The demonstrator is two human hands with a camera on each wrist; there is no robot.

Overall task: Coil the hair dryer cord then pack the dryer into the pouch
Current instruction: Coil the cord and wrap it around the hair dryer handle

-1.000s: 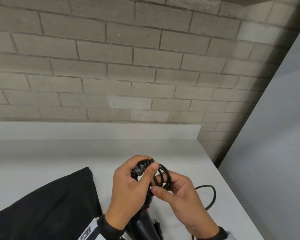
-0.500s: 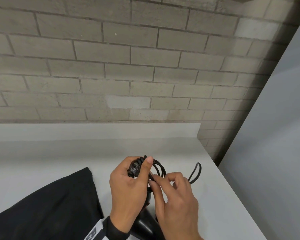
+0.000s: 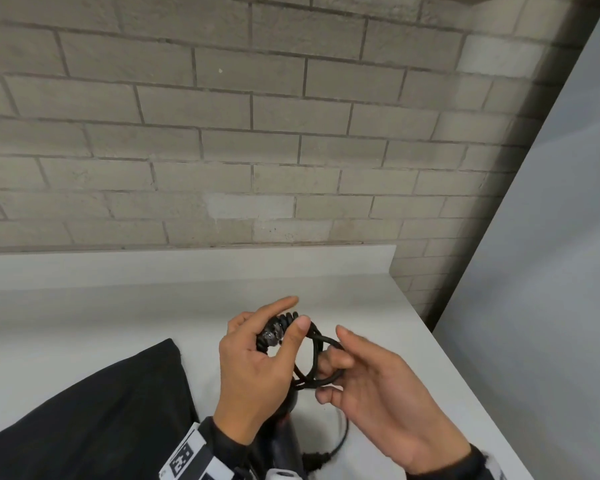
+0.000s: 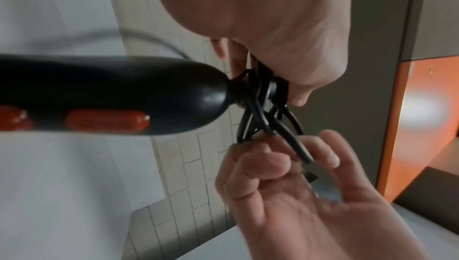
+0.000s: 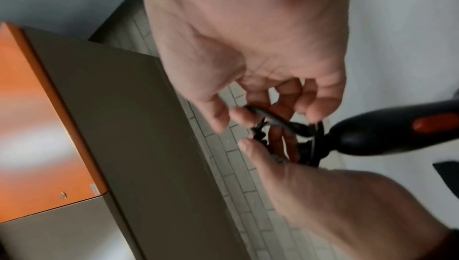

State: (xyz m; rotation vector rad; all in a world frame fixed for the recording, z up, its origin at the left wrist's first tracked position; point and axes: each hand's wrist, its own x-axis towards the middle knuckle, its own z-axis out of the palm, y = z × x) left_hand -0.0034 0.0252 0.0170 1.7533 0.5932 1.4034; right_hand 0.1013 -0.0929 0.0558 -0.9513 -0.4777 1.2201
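My left hand (image 3: 293, 315) grips the coiled black cord (image 3: 314, 355) against the ribbed end of the hair dryer handle (image 3: 286, 434), thumb pressed on top. My right hand (image 3: 329, 365) pinches a loop of the same cord beside the coil. The left wrist view shows the black handle (image 4: 111, 91) with its red buttons (image 4: 106, 122), and the cord loops (image 4: 258, 119) between both hands. The cord's tail (image 3: 343, 434) hangs down to a dark plug (image 3: 314, 459). The black pouch (image 3: 84, 410) lies flat to the left of the hands.
The white counter (image 3: 118, 323) ends at a raised back edge below a grey brick wall (image 3: 257, 150). Its right edge (image 3: 465, 386) drops off beside a grey panel (image 3: 551, 271). An orange cabinet (image 5: 32, 127) shows in the wrist views.
The loose loop that stuck out to the right has been drawn in onto the coil. My right hand has turned palm-in and now pinches the cord lower down; the tail hangs under it.
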